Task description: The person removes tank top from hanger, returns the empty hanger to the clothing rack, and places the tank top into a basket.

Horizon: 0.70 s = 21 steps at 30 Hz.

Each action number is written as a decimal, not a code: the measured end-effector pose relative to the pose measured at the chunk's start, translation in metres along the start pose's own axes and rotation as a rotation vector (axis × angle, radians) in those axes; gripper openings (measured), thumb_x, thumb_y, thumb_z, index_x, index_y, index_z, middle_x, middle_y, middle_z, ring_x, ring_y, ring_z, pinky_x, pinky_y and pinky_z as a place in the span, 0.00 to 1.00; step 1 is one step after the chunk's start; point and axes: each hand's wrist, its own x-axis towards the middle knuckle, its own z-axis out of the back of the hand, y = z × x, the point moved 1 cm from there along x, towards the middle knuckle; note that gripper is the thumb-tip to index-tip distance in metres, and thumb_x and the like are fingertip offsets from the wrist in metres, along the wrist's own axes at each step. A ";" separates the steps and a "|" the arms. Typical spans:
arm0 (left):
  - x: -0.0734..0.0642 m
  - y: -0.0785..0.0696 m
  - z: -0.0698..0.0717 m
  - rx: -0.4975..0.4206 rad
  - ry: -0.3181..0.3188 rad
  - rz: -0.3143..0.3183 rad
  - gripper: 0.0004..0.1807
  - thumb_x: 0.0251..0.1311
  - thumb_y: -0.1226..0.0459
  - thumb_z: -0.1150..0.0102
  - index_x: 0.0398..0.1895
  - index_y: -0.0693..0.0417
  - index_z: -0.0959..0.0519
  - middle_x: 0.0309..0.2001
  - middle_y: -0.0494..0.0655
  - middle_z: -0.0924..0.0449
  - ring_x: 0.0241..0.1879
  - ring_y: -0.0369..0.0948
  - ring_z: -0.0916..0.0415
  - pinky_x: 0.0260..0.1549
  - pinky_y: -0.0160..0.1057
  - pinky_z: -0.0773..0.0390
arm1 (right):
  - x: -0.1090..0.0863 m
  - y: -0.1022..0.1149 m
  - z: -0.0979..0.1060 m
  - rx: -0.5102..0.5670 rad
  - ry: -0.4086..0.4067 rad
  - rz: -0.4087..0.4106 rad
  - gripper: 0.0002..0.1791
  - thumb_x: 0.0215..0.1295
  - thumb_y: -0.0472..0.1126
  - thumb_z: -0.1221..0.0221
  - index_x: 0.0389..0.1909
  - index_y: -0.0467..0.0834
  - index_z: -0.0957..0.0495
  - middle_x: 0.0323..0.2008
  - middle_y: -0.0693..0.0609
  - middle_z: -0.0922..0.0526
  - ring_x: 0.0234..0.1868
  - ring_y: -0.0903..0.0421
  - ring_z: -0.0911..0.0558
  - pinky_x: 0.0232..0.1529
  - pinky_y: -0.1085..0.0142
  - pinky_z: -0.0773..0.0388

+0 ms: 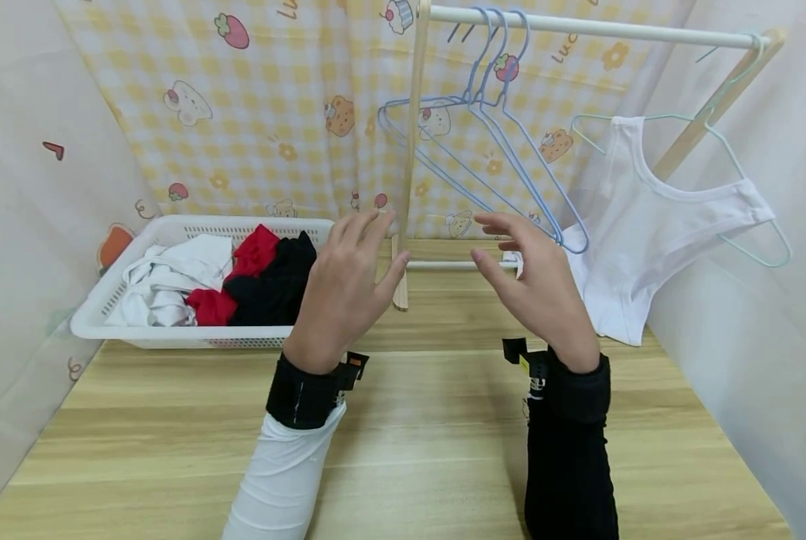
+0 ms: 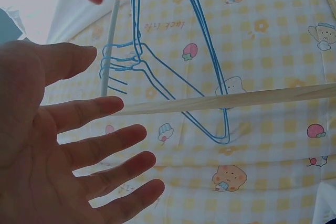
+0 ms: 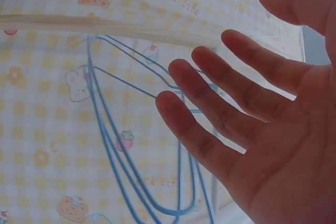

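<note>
My left hand hovers over the table beside the basket's right end, its fingers extended and thumb spread, holding nothing. To its right my right hand is raised too, palm facing inward and fingers loosely extended with nothing in them. Three blue hangers hang bare from the rack's white rail, beyond both hands. At the rail's right end a white sleeveless top hangs on a mint green hanger. In both wrist views the palms are bare, with the blue hangers behind the fingers.
A white plastic basket at the left holds white garments, a black garment and a red garment. The rack's wooden post rises between the hands. A patterned curtain closes the back of the wooden table.
</note>
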 end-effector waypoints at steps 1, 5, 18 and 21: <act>0.000 0.000 0.000 -0.003 0.002 0.001 0.30 0.78 0.56 0.37 0.76 0.60 0.26 0.73 0.61 0.25 0.74 0.59 0.30 0.69 0.58 0.22 | -0.001 0.002 0.002 0.013 -0.026 0.007 0.23 0.80 0.37 0.38 0.72 0.40 0.23 0.67 0.44 0.17 0.65 0.47 0.18 0.65 0.54 0.20; 0.001 0.001 0.000 -0.007 0.006 0.008 0.30 0.78 0.56 0.37 0.76 0.59 0.26 0.72 0.60 0.24 0.74 0.58 0.30 0.70 0.57 0.23 | -0.006 0.009 0.013 0.060 -0.152 0.042 0.21 0.78 0.33 0.38 0.68 0.37 0.21 0.62 0.43 0.14 0.63 0.54 0.16 0.63 0.66 0.20; 0.002 0.000 0.000 -0.034 0.026 0.029 0.29 0.79 0.56 0.38 0.77 0.59 0.27 0.72 0.59 0.24 0.74 0.58 0.31 0.70 0.58 0.23 | 0.002 -0.006 0.077 0.144 -0.600 -0.023 0.12 0.72 0.32 0.40 0.51 0.43 0.13 0.45 0.60 0.12 0.47 0.60 0.13 0.51 0.72 0.19; 0.002 0.000 -0.001 -0.038 0.028 0.025 0.29 0.79 0.57 0.39 0.77 0.59 0.27 0.72 0.59 0.24 0.74 0.57 0.31 0.70 0.58 0.23 | 0.016 -0.014 0.100 0.063 -0.618 -0.106 0.12 0.73 0.34 0.41 0.50 0.46 0.13 0.43 0.64 0.13 0.44 0.64 0.14 0.47 0.74 0.21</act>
